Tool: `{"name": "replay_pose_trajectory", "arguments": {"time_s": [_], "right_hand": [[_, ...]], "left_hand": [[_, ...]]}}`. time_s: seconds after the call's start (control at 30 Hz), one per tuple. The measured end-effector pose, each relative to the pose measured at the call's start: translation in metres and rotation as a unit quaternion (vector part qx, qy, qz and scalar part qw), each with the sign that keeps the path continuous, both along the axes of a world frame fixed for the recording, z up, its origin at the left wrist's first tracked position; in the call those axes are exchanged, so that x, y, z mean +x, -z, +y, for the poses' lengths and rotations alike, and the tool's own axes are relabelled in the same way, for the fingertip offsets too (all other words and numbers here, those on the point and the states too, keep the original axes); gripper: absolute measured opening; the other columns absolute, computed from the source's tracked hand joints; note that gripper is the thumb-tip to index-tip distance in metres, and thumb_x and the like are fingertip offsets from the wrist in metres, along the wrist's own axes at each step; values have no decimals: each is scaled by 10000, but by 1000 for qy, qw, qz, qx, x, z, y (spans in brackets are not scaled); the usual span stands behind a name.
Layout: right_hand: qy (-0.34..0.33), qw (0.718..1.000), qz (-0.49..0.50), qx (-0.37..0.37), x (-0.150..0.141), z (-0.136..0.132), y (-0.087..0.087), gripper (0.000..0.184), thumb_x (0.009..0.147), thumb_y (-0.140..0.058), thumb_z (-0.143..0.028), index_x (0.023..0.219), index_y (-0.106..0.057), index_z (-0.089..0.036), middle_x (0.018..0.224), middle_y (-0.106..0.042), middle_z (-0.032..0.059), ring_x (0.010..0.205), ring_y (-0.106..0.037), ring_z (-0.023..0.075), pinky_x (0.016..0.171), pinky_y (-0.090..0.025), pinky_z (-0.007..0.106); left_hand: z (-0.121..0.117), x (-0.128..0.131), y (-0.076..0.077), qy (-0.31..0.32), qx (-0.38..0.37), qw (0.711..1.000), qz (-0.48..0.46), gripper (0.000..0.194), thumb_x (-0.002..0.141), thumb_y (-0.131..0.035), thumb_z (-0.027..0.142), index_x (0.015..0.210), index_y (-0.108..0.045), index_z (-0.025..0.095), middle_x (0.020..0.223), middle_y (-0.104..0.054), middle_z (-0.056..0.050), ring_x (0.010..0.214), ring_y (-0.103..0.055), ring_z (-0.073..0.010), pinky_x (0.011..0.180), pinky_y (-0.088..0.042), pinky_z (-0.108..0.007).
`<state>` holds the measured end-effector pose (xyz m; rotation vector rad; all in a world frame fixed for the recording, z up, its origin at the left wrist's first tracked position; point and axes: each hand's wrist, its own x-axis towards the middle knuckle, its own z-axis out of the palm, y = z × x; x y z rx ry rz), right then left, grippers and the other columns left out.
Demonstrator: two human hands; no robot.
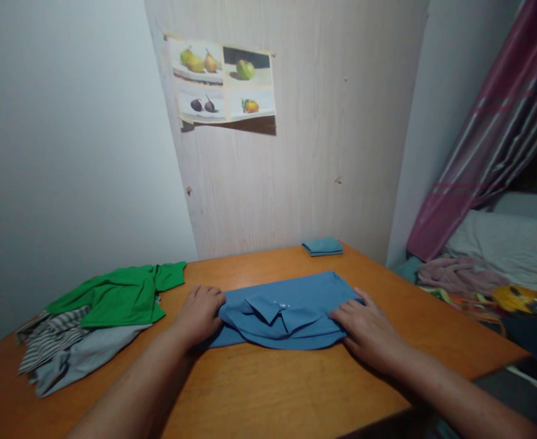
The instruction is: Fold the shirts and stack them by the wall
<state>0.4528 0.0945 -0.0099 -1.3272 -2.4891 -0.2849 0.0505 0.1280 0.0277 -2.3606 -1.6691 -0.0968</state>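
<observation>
A blue collared shirt (273, 317) lies folded into a wide strip on the wooden table (245, 396). Its collar faces up near the middle, and the front layer is bunched and slightly raised. My left hand (201, 314) is closed on the shirt's left end, the fingertips partly hidden by the hand itself. At the right end, my right hand (364, 326) grips the near corner of the cloth between thumb and fingers.
On the table's left lies a loose pile with a green T-shirt (126, 296) over striped cloth (55, 335) and a grey garment (90, 353). A small folded teal cloth (323, 246) sits at the back edge. Right of the table are a pink curtain (461, 164) and heaped bedding (511, 244).
</observation>
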Motion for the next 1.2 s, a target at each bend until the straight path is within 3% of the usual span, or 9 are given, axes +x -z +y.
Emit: {"name": "replay_pose_trajectory", "arguments": {"time_s": [0.1,0.2,0.33,0.4,0.5,0.63,0.9,1.07,1.2], "right_hand": [[13,1000,7,-6,7,-3,-4,115,832,-557,-208,913,-632,-240,922,-657,59,976,-567,255,1092,-230,525],[15,999,32,-10,16,-10,-10,124,818,-550,-184,904,-620,-238,926,-653,51,962,-570,240,1070,-265,487],[13,998,49,-40,29,-25,-12,153,811,-542,-168,925,-606,-248,926,-680,33,926,-600,225,1072,-263,491],[9,997,49,-53,35,-33,-10,183,798,-550,-165,946,-607,-255,960,-696,32,946,-612,227,1081,-251,502],[2,997,45,-62,42,-42,-6,242,778,-558,-157,987,-620,-264,1020,-705,34,996,-617,235,1084,-244,507],[12,997,29,-70,49,-50,-3,282,760,-563,-155,1011,-637,-261,1034,-698,48,1029,-609,249,1061,-262,498],[66,992,0,-104,67,-58,2,251,722,-572,-187,951,-655,-245,980,-663,64,965,-594,264,910,-366,408],[79,992,16,-94,88,-60,13,236,743,-561,-212,952,-664,-246,1015,-668,73,987,-602,275,894,-392,386],[64,990,41,-116,100,-59,16,237,780,-533,-214,974,-667,-238,999,-674,75,958,-612,258,870,-423,362]], "left_hand": [[-22,-1,-12,19,-1,1000,-8,211,759,-546,212,948,-630,250,1103,-643,-69,1149,-538,-266,1178,-138,-522],[-53,1,-25,37,-3,999,4,130,747,-572,223,868,-608,253,1040,-656,-53,1121,-550,-269,1194,-35,-550],[-100,6,-33,50,-25,998,10,131,707,-624,229,832,-598,260,882,-664,-19,1025,-567,-277,1191,15,-567],[-120,7,-29,51,-48,998,1,108,724,-613,225,825,-598,260,868,-670,-15,988,-574,-272,1188,-11,-570],[-141,8,-18,37,-87,995,-16,109,751,-558,190,826,-602,257,905,-677,-32,970,-571,-272,1134,-201,-546],[-156,3,-4,26,-113,993,-38,188,736,-501,138,844,-608,250,931,-660,-45,958,-560,-269,951,-387,-446],[-171,-7,-4,-7,-187,977,-99,165,701,-502,166,822,-593,231,930,-617,-40,910,-563,-236,796,-430,-332],[-180,-16,-6,2,-213,962,-171,97,785,-563,304,835,-614,239,925,-620,-4,869,-555,-199,764,-418,-282],[-180,-24,-8,-5,-242,947,-211,328,828,-594,549,872,-633,226,915,-622,-5,852,-560,-195,736,-416,-269]]}}
